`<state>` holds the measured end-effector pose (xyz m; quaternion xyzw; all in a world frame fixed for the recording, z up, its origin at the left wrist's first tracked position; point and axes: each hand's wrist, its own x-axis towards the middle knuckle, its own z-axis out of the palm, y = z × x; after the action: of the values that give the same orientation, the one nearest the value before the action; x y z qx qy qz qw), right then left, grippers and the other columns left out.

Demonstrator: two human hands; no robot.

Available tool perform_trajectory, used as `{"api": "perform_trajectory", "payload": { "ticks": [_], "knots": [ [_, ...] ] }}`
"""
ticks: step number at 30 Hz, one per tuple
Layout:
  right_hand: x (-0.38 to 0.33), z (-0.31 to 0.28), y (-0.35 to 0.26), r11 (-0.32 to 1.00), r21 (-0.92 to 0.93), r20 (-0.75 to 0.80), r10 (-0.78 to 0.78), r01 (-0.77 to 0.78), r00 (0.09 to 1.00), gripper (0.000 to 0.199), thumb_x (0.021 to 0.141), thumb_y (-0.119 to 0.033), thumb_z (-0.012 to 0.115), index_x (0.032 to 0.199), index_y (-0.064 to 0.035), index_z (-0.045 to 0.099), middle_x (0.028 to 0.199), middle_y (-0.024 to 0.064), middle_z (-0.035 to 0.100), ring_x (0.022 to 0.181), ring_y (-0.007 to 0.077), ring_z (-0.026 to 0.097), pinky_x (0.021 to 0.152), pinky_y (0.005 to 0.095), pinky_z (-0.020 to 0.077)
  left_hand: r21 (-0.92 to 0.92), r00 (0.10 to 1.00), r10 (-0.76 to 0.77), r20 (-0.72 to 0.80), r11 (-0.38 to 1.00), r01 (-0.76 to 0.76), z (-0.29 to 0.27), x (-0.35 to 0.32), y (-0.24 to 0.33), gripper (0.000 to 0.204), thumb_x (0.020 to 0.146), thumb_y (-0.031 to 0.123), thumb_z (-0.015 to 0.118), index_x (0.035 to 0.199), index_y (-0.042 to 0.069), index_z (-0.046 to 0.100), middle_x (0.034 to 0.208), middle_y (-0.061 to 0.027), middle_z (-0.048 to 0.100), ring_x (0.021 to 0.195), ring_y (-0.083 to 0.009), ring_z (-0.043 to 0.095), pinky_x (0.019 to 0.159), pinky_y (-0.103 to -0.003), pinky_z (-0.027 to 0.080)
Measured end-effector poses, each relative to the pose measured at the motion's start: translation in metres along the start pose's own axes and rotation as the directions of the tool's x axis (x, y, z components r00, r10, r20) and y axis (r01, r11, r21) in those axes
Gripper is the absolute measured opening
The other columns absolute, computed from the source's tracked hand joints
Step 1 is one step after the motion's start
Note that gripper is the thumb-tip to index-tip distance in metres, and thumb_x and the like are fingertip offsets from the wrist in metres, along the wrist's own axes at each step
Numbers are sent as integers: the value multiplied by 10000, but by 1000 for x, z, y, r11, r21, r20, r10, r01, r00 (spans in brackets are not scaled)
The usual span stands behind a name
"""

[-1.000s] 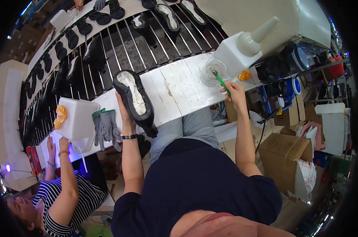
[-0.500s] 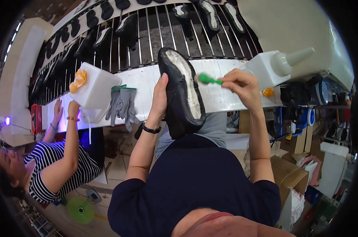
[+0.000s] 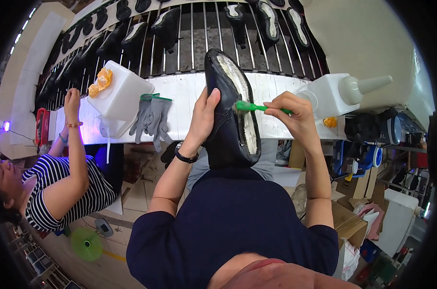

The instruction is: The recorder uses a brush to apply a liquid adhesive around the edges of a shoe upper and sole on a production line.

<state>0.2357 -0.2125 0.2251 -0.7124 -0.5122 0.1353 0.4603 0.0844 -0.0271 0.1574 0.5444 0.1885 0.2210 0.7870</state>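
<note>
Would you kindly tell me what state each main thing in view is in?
Left hand: closed around the shoe.
Shoe: held sole outward, white strip exposed.
Right hand: closed on the brush.
Brush: bristle end at the sole; contact unclear.
Gloves: unworn, hanging partly over the table edge.
Right bottle: nozzle fitted.
Small lamp: lit.

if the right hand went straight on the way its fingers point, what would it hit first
Most likely the black shoe in the left hand; the green brush in the right hand overlaps it, though depth is unclear.
</note>
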Motion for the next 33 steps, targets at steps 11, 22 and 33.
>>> {"api": "perform_trajectory", "payload": {
  "ticks": [11, 22, 33],
  "knots": [
    [41, 3, 5, 993, -67, -98, -102, 96, 990, 103, 797, -41, 763, 876, 17, 731, 793, 71, 681, 709, 129, 621, 618, 259, 461, 247, 996, 91, 13, 965, -91, 3, -13, 0, 538, 990, 421, 521, 1310, -11, 509, 1114, -114, 653, 1002, -152, 583, 912, -287, 438],
    [88, -5, 16, 992, -100, -169, 56, -73, 984, 146, 821, -211, 764, 858, -69, 760, 721, 28, 664, 600, 104, 525, 555, 271, 388, 585, 993, 104, 54, 803, -116, 7, -23, 7, 705, 918, 569, 537, 1412, 75, 443, 1038, -176, 703, 956, -329, 686, 830, -376, 506],
    [71, -28, 9, 999, 47, 341, -18, 2, 940, 121, 777, -90, 791, 805, 5, 720, 741, 30, 648, 700, 101, 588, 617, 259, 417, 181, 992, 125, 21, 975, -126, -1, -17, 7, 521, 994, 389, 543, 1287, -41, 524, 1152, -83, 629, 1040, -125, 541, 938, -268, 419]
  ]
}}
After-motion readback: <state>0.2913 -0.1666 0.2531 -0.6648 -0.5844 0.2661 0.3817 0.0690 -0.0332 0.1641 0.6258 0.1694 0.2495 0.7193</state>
